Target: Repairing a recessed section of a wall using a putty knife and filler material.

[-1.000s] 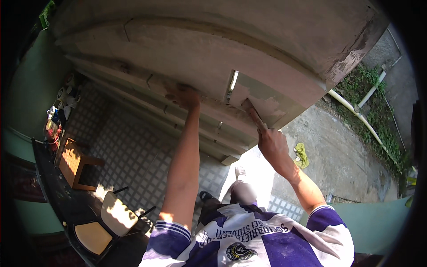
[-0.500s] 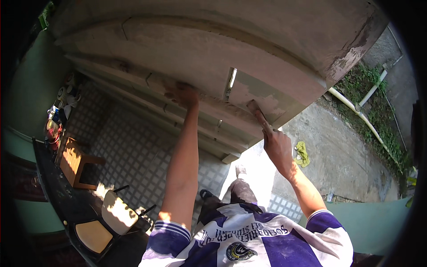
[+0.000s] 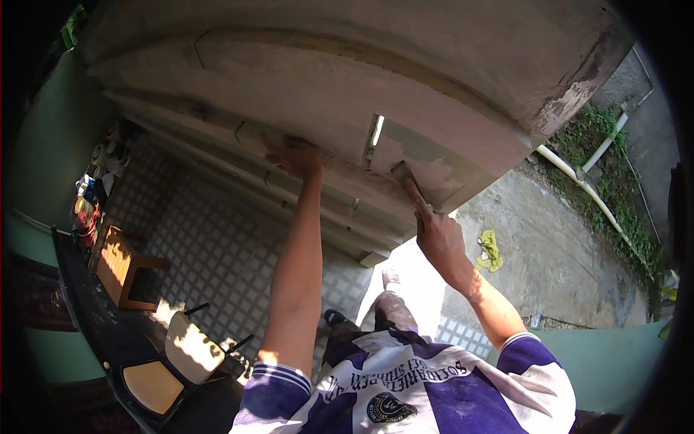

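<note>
My right hand (image 3: pixel 441 237) is closed round a putty knife (image 3: pixel 402 172), index finger stretched along it. The blade lies against the wall (image 3: pixel 477 116), at a patch where a pale pinkish coat (image 3: pixel 431 173) meets a greyish-green surface (image 3: pixel 412 143) with ragged edges. A narrow bright slot (image 3: pixel 377 132) opens in the wall just beyond the blade. Reaching up on the left, my left hand (image 3: pixel 298 158) rests on the wall's shaded ledge with its fingers stretched out; I see nothing in it. Shadow blurs the fingertips.
Several ledges run along the wall below my hands. A wooden stool (image 3: pixel 116 264) and a chair with a pale backrest (image 3: pixel 191 346) stand at lower left on tiles. A yellow-green cloth (image 3: pixel 490 251) lies on concrete at right, near white pipes (image 3: pixel 582 177) and plants.
My right hand and the putty knife have slid slightly left along the wall. The left hand stays in nearly the same place.
</note>
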`<state>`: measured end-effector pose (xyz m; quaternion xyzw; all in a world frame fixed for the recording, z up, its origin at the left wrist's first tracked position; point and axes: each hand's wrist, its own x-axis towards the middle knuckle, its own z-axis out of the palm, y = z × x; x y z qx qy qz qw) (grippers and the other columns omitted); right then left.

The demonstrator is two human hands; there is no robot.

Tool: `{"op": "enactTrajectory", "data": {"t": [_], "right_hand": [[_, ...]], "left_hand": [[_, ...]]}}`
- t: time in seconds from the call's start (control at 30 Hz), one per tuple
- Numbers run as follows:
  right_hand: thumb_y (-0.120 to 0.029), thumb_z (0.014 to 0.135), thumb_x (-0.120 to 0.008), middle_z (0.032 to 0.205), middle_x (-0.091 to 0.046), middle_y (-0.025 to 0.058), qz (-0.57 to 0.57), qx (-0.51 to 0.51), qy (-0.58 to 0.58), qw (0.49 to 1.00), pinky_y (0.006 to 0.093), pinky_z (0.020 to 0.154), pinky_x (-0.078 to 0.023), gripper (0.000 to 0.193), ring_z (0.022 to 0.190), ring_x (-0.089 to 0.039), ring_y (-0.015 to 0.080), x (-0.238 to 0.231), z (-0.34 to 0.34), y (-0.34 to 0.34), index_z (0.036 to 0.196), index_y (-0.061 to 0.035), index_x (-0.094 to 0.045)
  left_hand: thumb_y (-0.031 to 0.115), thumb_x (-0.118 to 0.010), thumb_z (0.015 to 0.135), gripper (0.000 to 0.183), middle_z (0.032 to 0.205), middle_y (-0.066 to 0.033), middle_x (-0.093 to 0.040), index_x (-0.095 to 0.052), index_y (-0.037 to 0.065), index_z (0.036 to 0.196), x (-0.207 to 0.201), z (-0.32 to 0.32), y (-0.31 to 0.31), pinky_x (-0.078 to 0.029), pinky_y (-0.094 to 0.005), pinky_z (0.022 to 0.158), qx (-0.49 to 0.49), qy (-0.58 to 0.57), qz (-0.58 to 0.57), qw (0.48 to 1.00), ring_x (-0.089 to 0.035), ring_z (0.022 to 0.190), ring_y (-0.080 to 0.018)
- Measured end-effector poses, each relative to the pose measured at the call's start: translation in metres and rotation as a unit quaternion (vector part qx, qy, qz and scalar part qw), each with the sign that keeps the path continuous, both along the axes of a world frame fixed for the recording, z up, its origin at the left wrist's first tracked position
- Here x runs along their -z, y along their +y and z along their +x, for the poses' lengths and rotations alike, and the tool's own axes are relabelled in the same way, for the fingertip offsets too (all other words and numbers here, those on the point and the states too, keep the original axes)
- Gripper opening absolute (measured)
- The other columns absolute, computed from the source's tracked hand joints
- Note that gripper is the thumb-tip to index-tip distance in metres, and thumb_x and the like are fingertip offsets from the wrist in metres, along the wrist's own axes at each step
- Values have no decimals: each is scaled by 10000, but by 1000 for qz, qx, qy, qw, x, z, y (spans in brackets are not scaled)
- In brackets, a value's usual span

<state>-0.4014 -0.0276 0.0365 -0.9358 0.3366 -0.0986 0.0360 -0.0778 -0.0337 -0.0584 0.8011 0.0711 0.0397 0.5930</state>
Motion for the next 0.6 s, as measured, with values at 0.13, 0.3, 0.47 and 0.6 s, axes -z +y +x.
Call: {"op": "enactTrajectory", "data": {"t": [0.13,0.3,0.47,0.6], "right_hand": [[-87,948,-532,624,-616,201,-17,-4,-2,1000,514,495,-494,705,562,-630,399,3,-12,-5,1565,-288,-257],[-63,929,-524,620,-614,205,-24,-33,-17,999,515,511,-508,735,581,-638,403,-3,12,-10,1569,-295,-246],[-63,932,-560,762,-656,255,16,-18,-52,998,537,556,-516,733,645,-631,463,0,9,-1,1552,-337,-282],[-77,933,-557,654,-615,227,32,-29,-19,999,512,496,-499,761,581,-631,424,2,-3,-1,1572,-329,-228]], "left_hand": [[349,-410,1035,594,1535,-342,-208,-162,292,1572,0,2,0,-411,-620,1032,-1,7,-3,1000,-381,1326,-563],[360,-407,1038,603,1525,-343,-223,-149,269,1576,-6,-7,-1,-411,-622,1030,21,-3,-16,1000,-410,1297,-560],[346,-401,1038,590,1528,-327,-223,-158,284,1572,-3,-4,4,-415,-632,1014,24,-9,-1,1000,-426,1281,-552],[343,-400,1038,590,1530,-329,-225,-148,315,1571,9,10,6,-401,-648,1014,-13,-15,10,1000,-422,1287,-553]]}}
